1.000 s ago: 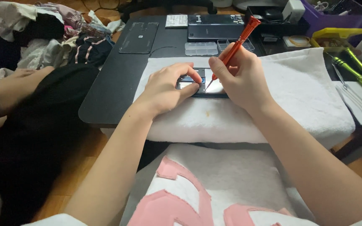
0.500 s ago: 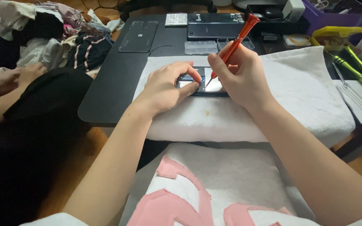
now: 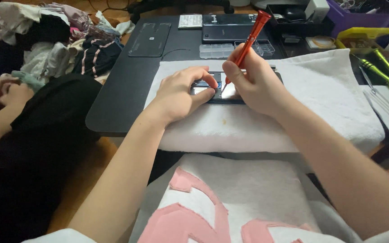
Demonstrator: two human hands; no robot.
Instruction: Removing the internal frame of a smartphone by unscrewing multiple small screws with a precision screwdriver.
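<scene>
Right hand: the right hand [image 3: 260, 83] is curled closed, fingers pinching the lower shaft of an orange screwdriver [image 3: 247, 43] like a pen.
Left hand: the left hand [image 3: 182, 92] lies half open, palm down, with fingertips pressed flat on the left end of the opened phone [image 3: 223, 90], steadying it.
Screwdriver look: slim orange-red body with a wider cap at the top and a thin metal tip at the bottom.
Screwdriver axis: it leans, cap up and away toward the far right, tip down and toward the near left, touching the phone's insides between the two hands.
Phone: dark, its back off, shiny parts showing; it lies flat with its long axis running left to right, mostly covered by the hands.
Phone place: on a white towel [image 3: 320, 99] spread over the near edge of the black bench [image 3: 127, 85].
Nearby: green-handled tools [image 3: 386, 74] lie well apart to the right; another person's hands [image 3: 3, 90] rest at the far left beside a clothes heap.
</scene>
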